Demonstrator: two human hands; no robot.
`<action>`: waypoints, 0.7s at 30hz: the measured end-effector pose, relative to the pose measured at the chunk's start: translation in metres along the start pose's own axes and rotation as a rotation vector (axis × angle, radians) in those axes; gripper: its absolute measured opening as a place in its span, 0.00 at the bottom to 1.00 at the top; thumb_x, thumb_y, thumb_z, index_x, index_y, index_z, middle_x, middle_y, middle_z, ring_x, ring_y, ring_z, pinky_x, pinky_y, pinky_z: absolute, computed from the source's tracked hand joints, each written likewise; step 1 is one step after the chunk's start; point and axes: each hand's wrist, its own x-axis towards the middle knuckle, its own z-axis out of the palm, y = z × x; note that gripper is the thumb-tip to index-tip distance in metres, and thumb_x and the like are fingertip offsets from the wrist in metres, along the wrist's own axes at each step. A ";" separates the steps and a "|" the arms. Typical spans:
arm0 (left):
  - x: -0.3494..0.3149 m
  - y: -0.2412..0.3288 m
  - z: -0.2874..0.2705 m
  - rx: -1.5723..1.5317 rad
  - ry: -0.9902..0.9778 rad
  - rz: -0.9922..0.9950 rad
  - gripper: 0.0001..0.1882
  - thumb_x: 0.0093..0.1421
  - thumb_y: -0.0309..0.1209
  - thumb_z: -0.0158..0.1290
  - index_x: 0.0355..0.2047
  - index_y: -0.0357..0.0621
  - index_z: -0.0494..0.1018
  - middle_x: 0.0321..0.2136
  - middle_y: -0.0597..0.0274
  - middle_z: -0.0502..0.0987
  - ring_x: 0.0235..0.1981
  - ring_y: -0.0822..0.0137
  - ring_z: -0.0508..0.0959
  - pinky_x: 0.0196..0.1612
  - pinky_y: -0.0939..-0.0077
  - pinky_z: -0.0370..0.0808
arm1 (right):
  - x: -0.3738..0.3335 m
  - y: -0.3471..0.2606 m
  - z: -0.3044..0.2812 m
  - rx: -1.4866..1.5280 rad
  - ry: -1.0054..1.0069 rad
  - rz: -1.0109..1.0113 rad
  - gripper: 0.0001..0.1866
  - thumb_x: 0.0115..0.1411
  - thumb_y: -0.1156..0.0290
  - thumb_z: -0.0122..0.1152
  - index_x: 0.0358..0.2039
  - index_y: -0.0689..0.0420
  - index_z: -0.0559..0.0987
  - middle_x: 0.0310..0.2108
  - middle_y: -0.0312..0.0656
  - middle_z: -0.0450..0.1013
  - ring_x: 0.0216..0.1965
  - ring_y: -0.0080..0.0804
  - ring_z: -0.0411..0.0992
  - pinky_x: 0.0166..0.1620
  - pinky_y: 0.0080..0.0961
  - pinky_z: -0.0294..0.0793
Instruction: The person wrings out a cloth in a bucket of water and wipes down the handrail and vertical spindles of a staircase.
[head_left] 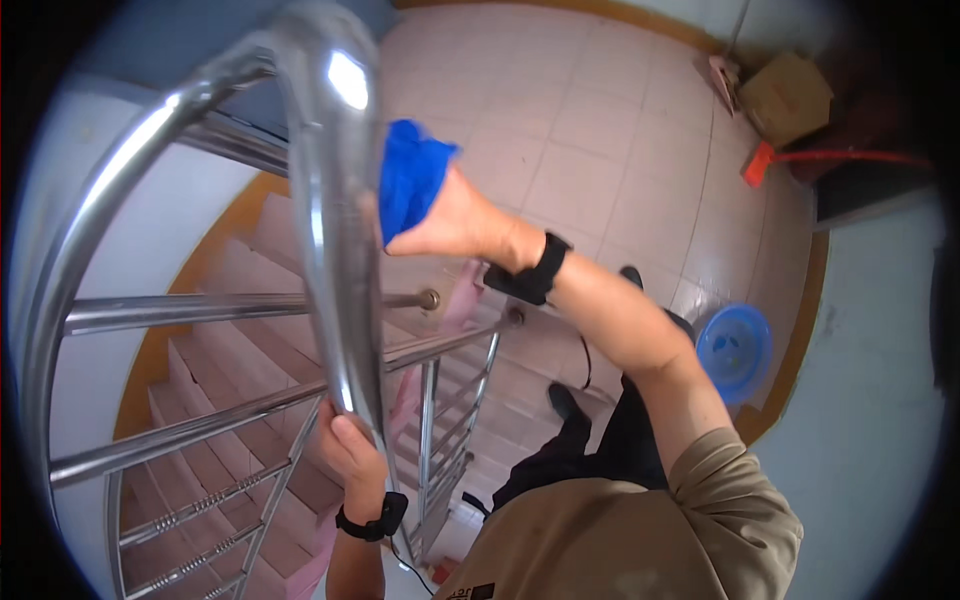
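Observation:
A thick, shiny steel handrail (330, 200) runs down the left half of the view and curves over at the top. Lower down, my left hand (352, 455) is closed around it, thumb on the near side. My right hand (455, 220) holds a blue cloth (412, 178) against or just beside the handrail's right side, higher up; whether the cloth touches the metal I cannot tell. The cloth hides most of the right fingers. Black bands with small boxes sit on both wrists.
Thinner steel rails (200, 430) branch off below the handrail. Pink-tiled stairs (230, 370) descend at the left. On the tiled floor (590, 130) at right stands a blue basin (735, 352). A cardboard box (788, 98) and a red-handled tool (760, 165) lie in the far right corner.

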 end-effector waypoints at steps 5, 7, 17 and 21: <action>-0.008 -0.056 -0.014 -0.161 -0.041 -0.199 0.37 0.72 0.57 0.33 0.52 0.29 0.70 0.40 0.54 0.76 0.41 0.63 0.75 0.42 0.71 0.72 | -0.006 0.035 -0.007 0.195 -0.074 0.031 0.28 0.40 0.69 0.75 0.43 0.63 0.76 0.34 0.42 0.77 0.35 0.29 0.75 0.40 0.31 0.77; -0.016 -0.072 -0.025 -0.175 -0.097 -0.239 0.39 0.72 0.58 0.31 0.55 0.30 0.68 0.41 0.54 0.75 0.41 0.65 0.75 0.42 0.74 0.72 | -0.020 0.057 -0.004 0.159 -0.054 0.039 0.30 0.39 0.67 0.76 0.44 0.64 0.76 0.35 0.44 0.77 0.36 0.32 0.75 0.41 0.32 0.77; -0.012 -0.015 -0.014 -0.282 0.335 -0.432 0.38 0.73 0.58 0.29 0.68 0.38 0.58 0.60 0.46 0.69 0.57 0.54 0.74 0.58 0.57 0.76 | -0.117 0.167 0.003 -0.360 0.153 -0.001 0.35 0.39 0.58 0.77 0.46 0.60 0.76 0.39 0.47 0.77 0.36 0.49 0.76 0.42 0.36 0.75; -0.007 -0.025 -0.035 -0.462 0.164 -0.188 0.38 0.72 0.56 0.30 0.68 0.36 0.57 0.59 0.38 0.69 0.54 0.48 0.78 0.57 0.54 0.78 | -0.151 0.197 0.003 -0.446 0.147 0.141 0.36 0.40 0.48 0.77 0.46 0.55 0.77 0.46 0.46 0.73 0.44 0.47 0.74 0.49 0.39 0.69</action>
